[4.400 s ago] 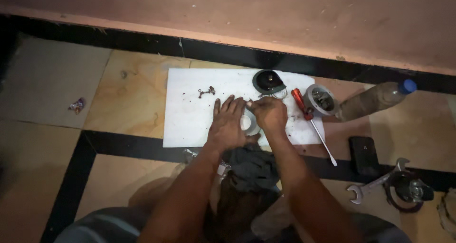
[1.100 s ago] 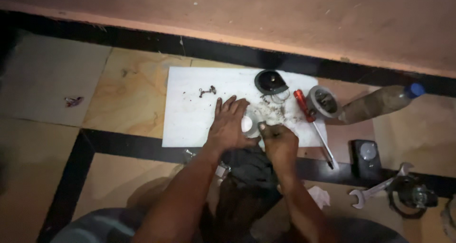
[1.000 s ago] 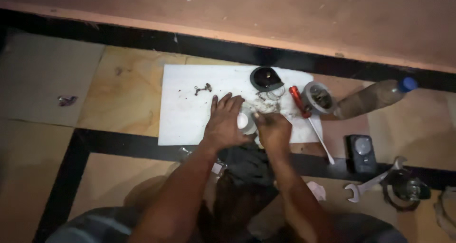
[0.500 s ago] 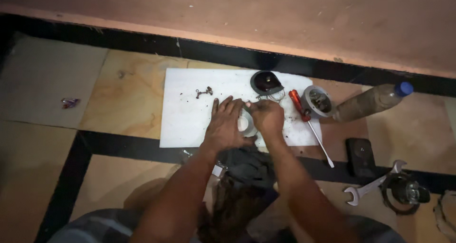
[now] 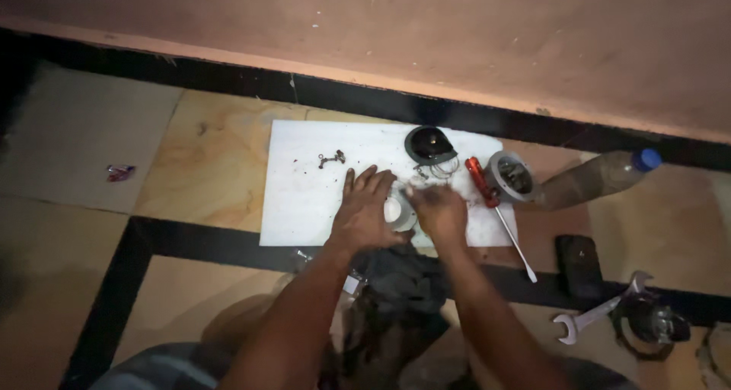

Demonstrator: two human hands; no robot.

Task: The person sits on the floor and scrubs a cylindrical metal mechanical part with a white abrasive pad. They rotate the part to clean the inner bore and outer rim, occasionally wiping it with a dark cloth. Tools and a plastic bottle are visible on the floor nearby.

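A white sheet lies on the tiled floor. My left hand presses down on a small round pale part near the sheet's front edge, fingers spread over it. My right hand is closed just to the right of that part, touching it; what it pinches is hidden. A dark cloth lies under my wrists.
On the sheet: small metal bits, a black round cap, a red-handled screwdriver. To the right: a metal ring housing, a plastic bottle, a black phone, a spanner, a round part. A wall stands behind.
My right hand pulled back toward me a second ago, then returned to the pale part. My left hand has stayed on it. The view shifted slightly.
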